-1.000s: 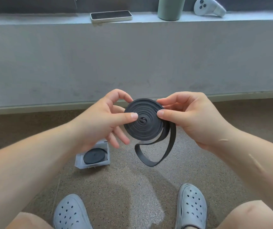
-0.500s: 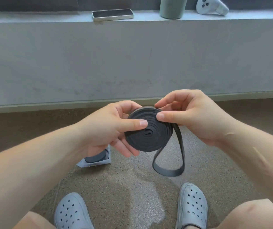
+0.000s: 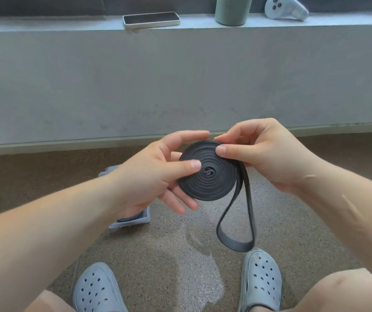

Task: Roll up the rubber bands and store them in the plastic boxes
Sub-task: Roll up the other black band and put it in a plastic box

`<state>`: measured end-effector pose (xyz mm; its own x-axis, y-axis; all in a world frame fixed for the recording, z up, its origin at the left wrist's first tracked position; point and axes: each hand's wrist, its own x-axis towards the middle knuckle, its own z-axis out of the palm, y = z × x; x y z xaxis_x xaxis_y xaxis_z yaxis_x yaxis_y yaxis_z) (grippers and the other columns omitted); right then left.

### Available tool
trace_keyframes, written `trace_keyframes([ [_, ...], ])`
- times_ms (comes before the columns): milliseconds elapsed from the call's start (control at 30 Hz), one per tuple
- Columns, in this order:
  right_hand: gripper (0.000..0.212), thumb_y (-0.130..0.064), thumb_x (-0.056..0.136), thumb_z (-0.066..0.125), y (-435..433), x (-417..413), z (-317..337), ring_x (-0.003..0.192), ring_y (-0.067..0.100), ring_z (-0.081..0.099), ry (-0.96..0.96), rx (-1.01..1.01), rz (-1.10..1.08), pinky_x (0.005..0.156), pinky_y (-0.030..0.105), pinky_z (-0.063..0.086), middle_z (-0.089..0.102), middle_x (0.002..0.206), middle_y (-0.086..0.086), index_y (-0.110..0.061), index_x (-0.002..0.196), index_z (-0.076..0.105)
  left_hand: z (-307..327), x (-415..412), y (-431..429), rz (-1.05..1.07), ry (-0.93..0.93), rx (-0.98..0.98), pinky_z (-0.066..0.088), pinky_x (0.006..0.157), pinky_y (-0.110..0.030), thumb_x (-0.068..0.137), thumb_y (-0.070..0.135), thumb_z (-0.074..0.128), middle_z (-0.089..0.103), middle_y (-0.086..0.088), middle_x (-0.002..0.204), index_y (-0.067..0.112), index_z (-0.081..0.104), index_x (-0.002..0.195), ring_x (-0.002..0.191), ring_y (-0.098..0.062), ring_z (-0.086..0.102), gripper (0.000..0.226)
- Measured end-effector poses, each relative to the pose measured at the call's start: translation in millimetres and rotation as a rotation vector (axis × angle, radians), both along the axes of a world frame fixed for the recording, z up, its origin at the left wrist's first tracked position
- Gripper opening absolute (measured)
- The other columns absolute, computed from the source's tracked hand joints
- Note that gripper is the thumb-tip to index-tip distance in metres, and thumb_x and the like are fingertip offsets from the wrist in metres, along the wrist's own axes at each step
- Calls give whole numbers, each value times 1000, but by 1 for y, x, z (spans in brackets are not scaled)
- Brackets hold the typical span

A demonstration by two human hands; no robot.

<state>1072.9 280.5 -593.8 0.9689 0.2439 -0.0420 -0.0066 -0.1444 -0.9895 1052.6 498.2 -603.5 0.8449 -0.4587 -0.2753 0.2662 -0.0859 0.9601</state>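
Note:
A black rubber band (image 3: 212, 179) is wound into a flat spiral coil between my hands, above the floor. Its unrolled tail hangs down in a loop toward my right shoe. My left hand (image 3: 155, 174) grips the coil, thumb on its face near the centre and fingers behind it. My right hand (image 3: 261, 154) pinches the coil's upper right edge where the tail leaves it. On the floor under my left hand lies a clear plastic box (image 3: 133, 221) with another rolled black band inside, mostly hidden by the hand.
A grey concrete ledge (image 3: 180, 82) runs across in front, carrying a phone (image 3: 151, 19), a green cup (image 3: 233, 10) and a white controller (image 3: 285, 7). My two grey clogs (image 3: 261, 280) stand on the speckled floor below.
The coil has grown and turned as more band was wound on; the hanging loop has swung from under the coil toward the right shoe. Both hands shifted grip slightly.

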Motion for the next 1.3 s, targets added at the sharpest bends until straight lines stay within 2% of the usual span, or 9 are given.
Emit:
trace_keyframes([
  [300, 19, -2, 79, 79, -7, 3, 1, 74, 21, 72, 68, -60, -5, 64, 25, 55, 76, 83, 10, -9, 93, 70, -7, 3, -2, 131, 9, -77, 59, 51, -38, 97, 3, 60, 75, -14, 104, 41, 67, 120, 61, -39, 71, 46],
  [467, 29, -13, 64, 83, -14, 6, 5, 79, 27, 72, 81, -40, -28, 85, 49, 58, 77, 86, 16, -10, 91, 73, -6, 5, -1, 198, 41, -181, 59, 49, -37, 96, 3, 59, 75, -15, 103, 37, 65, 126, 59, -38, 71, 46],
  [533, 36, -12, 62, 82, -17, 7, 6, 80, 27, 73, 93, -26, 2, 83, 46, 59, 76, 90, 18, -10, 97, 74, -5, 6, 0, 221, 45, -215, 59, 49, -36, 95, 3, 58, 75, -16, 105, 37, 64, 127, 58, -38, 71, 47],
  [633, 37, -3, 67, 81, -19, 8, 6, 78, 25, 71, 72, -19, 27, 77, 30, 59, 74, 91, 23, -11, 103, 75, -4, 8, 3, 251, 37, -234, 59, 49, -36, 95, 3, 58, 75, -16, 107, 36, 64, 128, 57, -36, 71, 47],
  [733, 28, 7, 83, 72, -17, 9, 4, 77, 29, 72, 25, -69, 13, 78, 35, 61, 75, 91, 25, -10, 105, 75, -4, 9, 3, 281, 29, -230, 59, 48, -36, 95, 2, 58, 75, -16, 106, 36, 64, 128, 56, -36, 71, 47],
  [867, 24, 5, 93, 62, -7, 5, 2, 82, 36, 75, 21, -22, -21, 73, 38, 62, 76, 87, 22, -8, 109, 73, -5, 10, 1, 347, 2, -221, 60, 48, -36, 97, 3, 57, 74, -18, 105, 36, 64, 128, 57, -37, 70, 45],
  [967, 24, 4, 94, 61, 4, -1, -4, 75, 29, 73, 46, 112, -70, 75, 36, 60, 76, 85, 22, -4, 115, 70, -6, 9, 1, 385, -13, -227, 60, 48, -36, 97, 5, 57, 74, -15, 99, 38, 64, 126, 57, -37, 70, 44],
  [1167, 34, -1, 91, 66, 18, -9, -10, 82, 18, 75, 61, 231, -162, 67, 22, 58, 79, 93, 10, -12, 123, 68, -5, 4, -2, 417, -14, -261, 60, 50, -34, 99, 8, 56, 76, -7, 96, 38, 60, 129, 57, -34, 71, 43],
  [1300, 33, -3, 93, 65, 21, -9, -9, 78, 14, 73, 44, 253, -191, 70, 32, 62, 79, 90, 6, -15, 123, 69, -6, 1, -6, 394, 0, -282, 62, 53, -36, 102, 10, 52, 75, -11, 103, 39, 53, 132, 62, -35, 72, 41],
])
